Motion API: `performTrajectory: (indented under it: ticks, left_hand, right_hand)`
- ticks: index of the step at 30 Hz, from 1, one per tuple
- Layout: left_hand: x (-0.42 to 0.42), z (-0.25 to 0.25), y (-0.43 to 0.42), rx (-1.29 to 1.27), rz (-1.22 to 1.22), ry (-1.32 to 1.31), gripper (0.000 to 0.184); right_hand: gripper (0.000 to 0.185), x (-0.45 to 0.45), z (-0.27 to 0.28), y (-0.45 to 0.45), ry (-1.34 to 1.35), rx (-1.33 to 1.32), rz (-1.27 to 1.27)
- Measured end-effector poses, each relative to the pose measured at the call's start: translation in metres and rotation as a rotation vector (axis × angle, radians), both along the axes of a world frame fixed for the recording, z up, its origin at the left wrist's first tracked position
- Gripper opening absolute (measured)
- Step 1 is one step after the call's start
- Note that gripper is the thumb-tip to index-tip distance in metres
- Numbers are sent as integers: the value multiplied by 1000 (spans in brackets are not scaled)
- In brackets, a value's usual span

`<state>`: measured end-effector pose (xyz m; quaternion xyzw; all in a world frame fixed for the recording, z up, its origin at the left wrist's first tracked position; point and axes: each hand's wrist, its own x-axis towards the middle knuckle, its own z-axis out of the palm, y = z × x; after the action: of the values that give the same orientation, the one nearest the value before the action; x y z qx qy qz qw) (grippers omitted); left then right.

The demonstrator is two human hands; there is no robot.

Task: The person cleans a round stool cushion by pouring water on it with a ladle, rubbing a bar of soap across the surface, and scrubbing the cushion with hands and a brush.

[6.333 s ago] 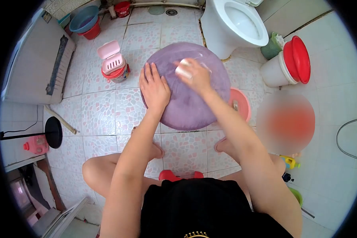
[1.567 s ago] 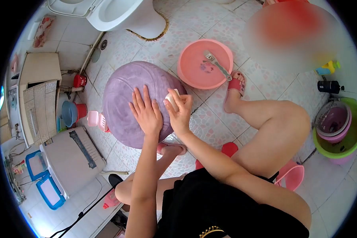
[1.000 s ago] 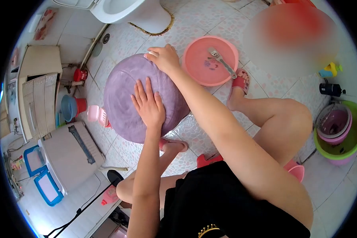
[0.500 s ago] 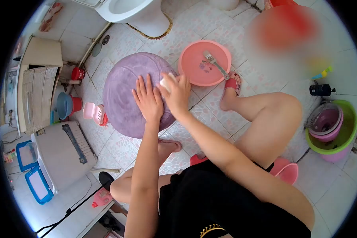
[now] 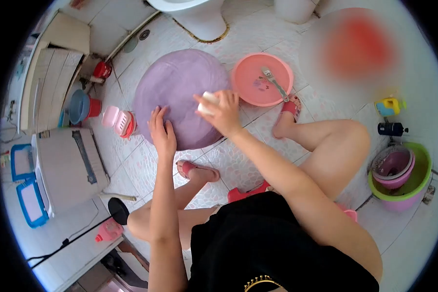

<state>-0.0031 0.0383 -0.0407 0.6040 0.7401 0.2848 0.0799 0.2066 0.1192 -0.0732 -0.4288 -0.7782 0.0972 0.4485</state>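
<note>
A big round purple cushion [image 5: 180,92], fabric-covered and faintly streaked, lies on the tiled floor in front of me. My left hand [image 5: 163,134] rests on its near left edge, fingers apart and holding nothing. Over the cushion's right side, my right hand [image 5: 224,113] grips a white bar of soap [image 5: 209,103] between thumb and fingers. Whether the soap touches the fabric I cannot tell. Left of the cushion stands an open pink soap box [image 5: 119,120]. To the right, a pink basin [image 5: 241,90] holds a grey-handled brush [image 5: 275,83] leaning on its rim.
A toilet [image 5: 199,19] stands at the back. On the left are a cabinet [image 5: 53,73], a blue basin [image 5: 79,106] and a grey appliance [image 5: 65,170]. Stacked tubs [image 5: 426,170] and a dark bottle [image 5: 392,129] are at the right. My sandalled feet flank the cushion.
My left hand has slid from the cushion's middle to its near left edge. My right hand, still holding the soap, has moved apart from it to the right. The whole view has shifted slightly.
</note>
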Motion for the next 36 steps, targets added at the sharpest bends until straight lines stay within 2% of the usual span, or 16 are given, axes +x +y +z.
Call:
performTrajectory:
  ticks: [3,6,11,15,18,25,36]
  left_hand:
    - [-28,-9,-6,-94,123,252,47]
    - [-54,-12,-3,-97,218,98,50]
    - [-58,-5,13,-54,-25,370,49]
    - [-25,-1,22,-40,-138,409,47]
    - [-13,-4,23,13,-114,354,47]
    - [-10,-11,25,8,-63,347,47]
    - [-8,-12,27,-13,-56,346,48]
  right_hand:
    - [45,-2,-2,29,2,-37,-66]
    - [44,-3,-4,61,28,-27,-96]
    - [39,-5,-11,117,-2,37,-52]
    - [39,-10,-9,154,-69,-8,-19]
    - [39,-13,-5,159,-83,-60,-30]
    - [40,-7,-1,125,-48,-62,-99]
    - [45,-36,2,-32,87,-25,10]
